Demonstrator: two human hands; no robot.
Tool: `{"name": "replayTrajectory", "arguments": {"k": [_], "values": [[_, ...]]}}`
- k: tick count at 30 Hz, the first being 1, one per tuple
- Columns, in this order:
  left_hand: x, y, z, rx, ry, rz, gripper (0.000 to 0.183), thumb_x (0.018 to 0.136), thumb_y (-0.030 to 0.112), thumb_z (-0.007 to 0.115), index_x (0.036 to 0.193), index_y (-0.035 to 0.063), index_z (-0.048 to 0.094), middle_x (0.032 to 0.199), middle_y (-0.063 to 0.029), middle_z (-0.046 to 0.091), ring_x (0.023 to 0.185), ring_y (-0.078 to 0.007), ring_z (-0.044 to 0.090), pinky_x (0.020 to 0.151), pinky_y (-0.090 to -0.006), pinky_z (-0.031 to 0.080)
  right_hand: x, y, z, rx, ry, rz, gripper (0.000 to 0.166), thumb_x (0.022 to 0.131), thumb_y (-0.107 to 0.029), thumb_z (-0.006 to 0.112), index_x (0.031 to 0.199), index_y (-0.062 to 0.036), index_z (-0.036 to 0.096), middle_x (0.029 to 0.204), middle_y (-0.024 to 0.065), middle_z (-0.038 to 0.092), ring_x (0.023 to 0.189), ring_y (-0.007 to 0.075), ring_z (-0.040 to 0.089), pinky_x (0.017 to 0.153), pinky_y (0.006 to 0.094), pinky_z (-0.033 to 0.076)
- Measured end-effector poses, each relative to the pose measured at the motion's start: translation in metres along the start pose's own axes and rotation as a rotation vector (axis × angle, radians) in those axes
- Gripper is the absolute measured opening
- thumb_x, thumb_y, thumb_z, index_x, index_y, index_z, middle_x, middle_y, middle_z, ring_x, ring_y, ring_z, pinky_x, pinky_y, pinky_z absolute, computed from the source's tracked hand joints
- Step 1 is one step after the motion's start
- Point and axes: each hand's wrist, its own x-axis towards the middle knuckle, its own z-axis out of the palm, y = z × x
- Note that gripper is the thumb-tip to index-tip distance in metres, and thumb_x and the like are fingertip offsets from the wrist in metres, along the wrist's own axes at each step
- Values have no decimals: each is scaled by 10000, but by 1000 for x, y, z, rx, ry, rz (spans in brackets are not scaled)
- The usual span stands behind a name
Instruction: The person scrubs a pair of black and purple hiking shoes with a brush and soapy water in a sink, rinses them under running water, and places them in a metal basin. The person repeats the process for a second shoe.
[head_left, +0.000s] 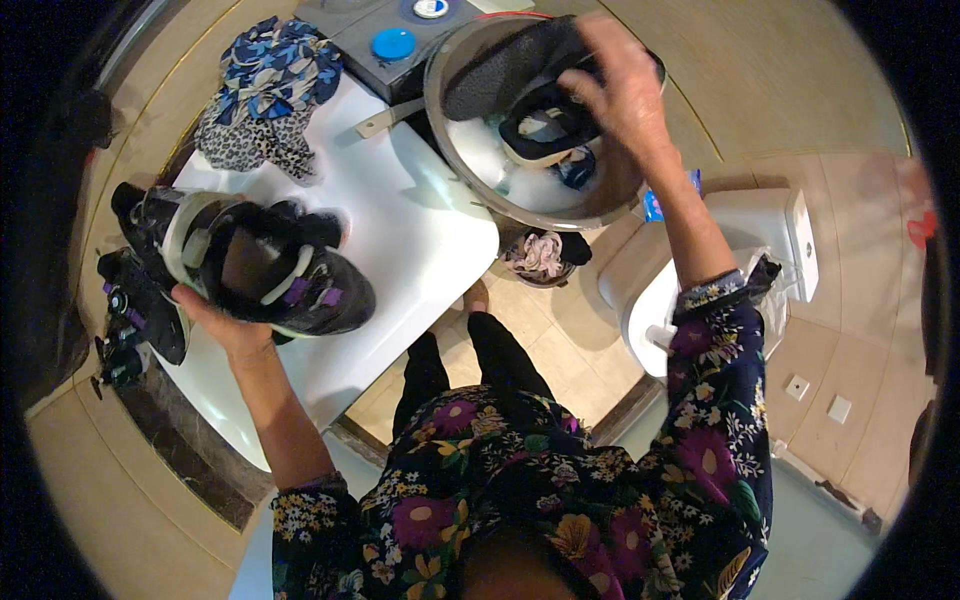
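My left hand (225, 322) is closed around the side of a dark shoe (337, 292) with purple accents and a pale strap at its opening. The shoe is tilted above the white washbasin (420, 225). Blurred by motion, my right hand (626, 90) is over a large metal basin (540, 217) with white suds in it, its thumb and fingers apart. Just beneath that hand, a black mesh shoe (510, 67) rests in the basin with its dark collar facing me. Whether my right fingers grip this shoe cannot be made out.
Patterned cloths (277, 75) lie at the washbasin's back left. More dark footwear (142, 307) sits along its left edge. A blue round lid (394, 45) is on a grey box. Below the metal basin stands a container of crumpled cloth (544, 255), left of a white toilet (645, 300).
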Motion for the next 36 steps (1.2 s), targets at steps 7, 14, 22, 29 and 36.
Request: {"name": "replayTrajectory", "arguments": {"k": [7,14,22,29,36], "values": [[13,-24,15,-173,-105,-68,948,675,688,533,1358,86,270,1376,-191,294,1203,-374,362,1007,-528,280,-36,-28,49,-135,-559,-281,610,790,-523,503,1314,-235,382,1410,125,254,1301,320,232,920,648,272],[11,-17,35,-244,-353,-176,1168,554,729,626,1346,-28,220,1111,-269,487,1019,-334,514,862,-430,448,-42,-32,74,-172,-701,-259,637,758,-434,590,1327,-274,350,1444,139,145,1326,340,146,939,683,186],[-4,8,50,-334,-487,-184,1150,571,721,618,1343,-30,213,1185,-274,449,1037,-370,523,886,-453,443,-33,-39,68,-148,-729,-188,605,757,-480,566,1283,-215,427,1410,149,246,1306,325,216,961,647,202],[-6,21,45,-63,-460,-60,1190,560,765,583,1333,-61,214,1159,-238,482,1019,-317,532,889,-416,438,-11,-90,-27,642,-208,-172,302,737,-200,660,966,-8,609,1027,152,595,945,314,563,819,389,441],[-7,-2,26,62,-206,-87,746,813,637,395,1268,46,405,1230,-114,486,1104,-245,502,944,-393,405,-12,-174,-76,937,-332,-377,524,668,-271,717,1101,-17,564,1038,147,581,826,304,591,682,338,492]]}}
